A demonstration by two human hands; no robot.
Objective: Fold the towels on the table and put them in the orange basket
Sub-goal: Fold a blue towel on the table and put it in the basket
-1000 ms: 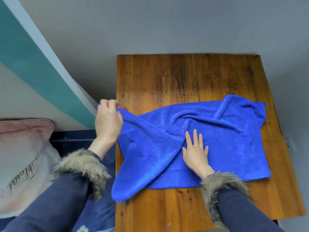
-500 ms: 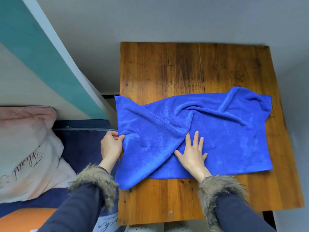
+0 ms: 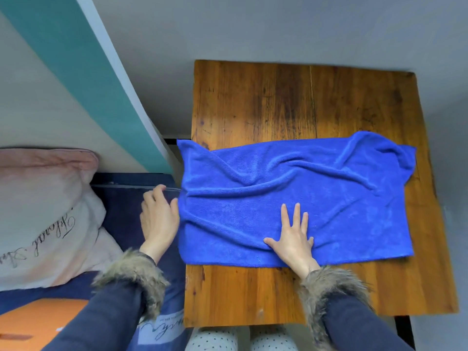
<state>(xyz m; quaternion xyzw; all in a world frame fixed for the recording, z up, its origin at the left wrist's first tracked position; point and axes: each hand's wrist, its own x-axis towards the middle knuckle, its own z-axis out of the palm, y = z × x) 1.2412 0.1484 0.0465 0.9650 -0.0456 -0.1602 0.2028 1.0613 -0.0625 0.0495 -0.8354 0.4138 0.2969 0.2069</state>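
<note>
On the wooden table [image 3: 253,97], blue towel [image 3: 329,193] spread wide and rumpled, left edge overhanging the table's left side. Right hand [image 3: 293,236] pressed flat on the near part of the towel, fingers spread apart, gripping nothing. Left hand [image 3: 158,219] curled at the overhanging left edge, touching it; whether pinching the cloth, cannot tell. Orange basket [image 3: 38,323] low at left, beside a pink pillow [image 3: 43,211].

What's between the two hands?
Only blue towel, as the head camera shows. The left hand is at its left edge; the right hand lies flat on it, with wrinkled cloth between them.
</note>
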